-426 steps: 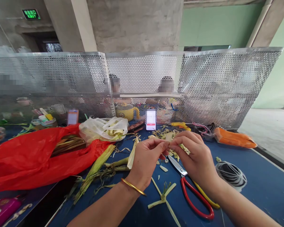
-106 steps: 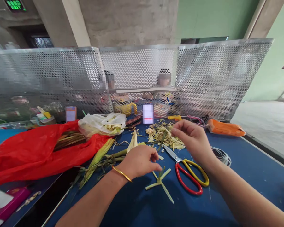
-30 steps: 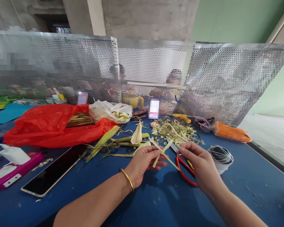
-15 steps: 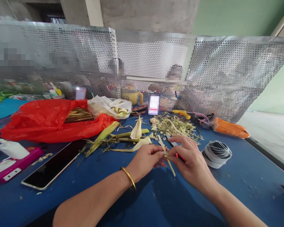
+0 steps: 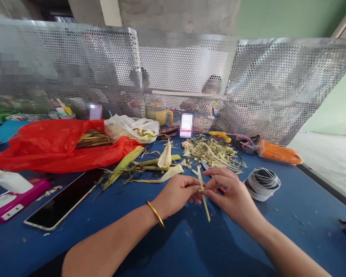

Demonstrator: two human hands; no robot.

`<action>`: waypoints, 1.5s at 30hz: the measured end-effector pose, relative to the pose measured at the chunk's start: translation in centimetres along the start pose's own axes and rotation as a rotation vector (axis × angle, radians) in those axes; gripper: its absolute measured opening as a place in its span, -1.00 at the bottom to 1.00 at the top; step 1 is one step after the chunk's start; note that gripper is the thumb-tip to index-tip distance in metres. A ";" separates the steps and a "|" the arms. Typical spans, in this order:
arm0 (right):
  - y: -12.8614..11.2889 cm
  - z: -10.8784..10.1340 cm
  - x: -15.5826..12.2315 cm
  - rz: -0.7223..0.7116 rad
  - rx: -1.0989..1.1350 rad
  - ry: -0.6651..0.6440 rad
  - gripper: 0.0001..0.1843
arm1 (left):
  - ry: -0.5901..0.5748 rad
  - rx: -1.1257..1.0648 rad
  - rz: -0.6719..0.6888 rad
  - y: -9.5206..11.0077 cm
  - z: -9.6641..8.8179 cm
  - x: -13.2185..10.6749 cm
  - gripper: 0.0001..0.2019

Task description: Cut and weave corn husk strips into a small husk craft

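My left hand (image 5: 175,194) and my right hand (image 5: 229,192) meet above the blue table (image 5: 167,246). Both pinch a small bundle of pale corn-husk strips (image 5: 202,190) between fingertips. One strip sticks up and another hangs down toward the table. A gold bangle (image 5: 155,213) sits on my left wrist. The red-handled scissors (image 5: 220,188) lie under my right hand, mostly hidden. Husk trimmings (image 5: 213,154) are heaped just beyond my hands.
Corn husks and stalks (image 5: 138,165) lie at centre left beside a red plastic bag (image 5: 54,148) and a white bag (image 5: 135,129). A phone (image 5: 60,204) and pink case (image 5: 8,200) lie left. A coil of white cord (image 5: 261,182) and orange tool (image 5: 278,153) sit right. Perforated metal screen (image 5: 190,77) behind, people beyond it.
My hands have closed together on the husk strips, which were spread as a cross a second ago and are now gathered into a tight bundle. The view has tilted down slightly.
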State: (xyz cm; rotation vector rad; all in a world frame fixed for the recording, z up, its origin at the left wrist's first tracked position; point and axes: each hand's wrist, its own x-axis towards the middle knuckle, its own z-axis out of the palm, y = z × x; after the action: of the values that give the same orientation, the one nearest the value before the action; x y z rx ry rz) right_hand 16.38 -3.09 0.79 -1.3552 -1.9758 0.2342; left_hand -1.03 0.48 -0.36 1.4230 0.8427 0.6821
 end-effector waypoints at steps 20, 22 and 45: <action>0.4 0.5 0.1 0.454 0.621 -0.214 -0.80 | -0.126 -0.137 -0.119 0.1 -0.5 -0.4 -0.74; 0.2 0.4 0.2 0.493 0.683 -0.207 -0.75 | -0.134 -0.153 -0.127 0.3 -0.6 -0.4 -0.75; -0.3 1.2 -0.1 0.568 0.663 -0.107 -0.65 | -0.078 -0.238 -0.146 0.4 -0.4 -0.3 -0.75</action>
State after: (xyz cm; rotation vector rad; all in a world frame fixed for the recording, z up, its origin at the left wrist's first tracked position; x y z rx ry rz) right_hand 15.40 -3.04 0.08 -1.4134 -1.3438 1.1323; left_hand -1.56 0.48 0.06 1.1548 0.7689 0.5908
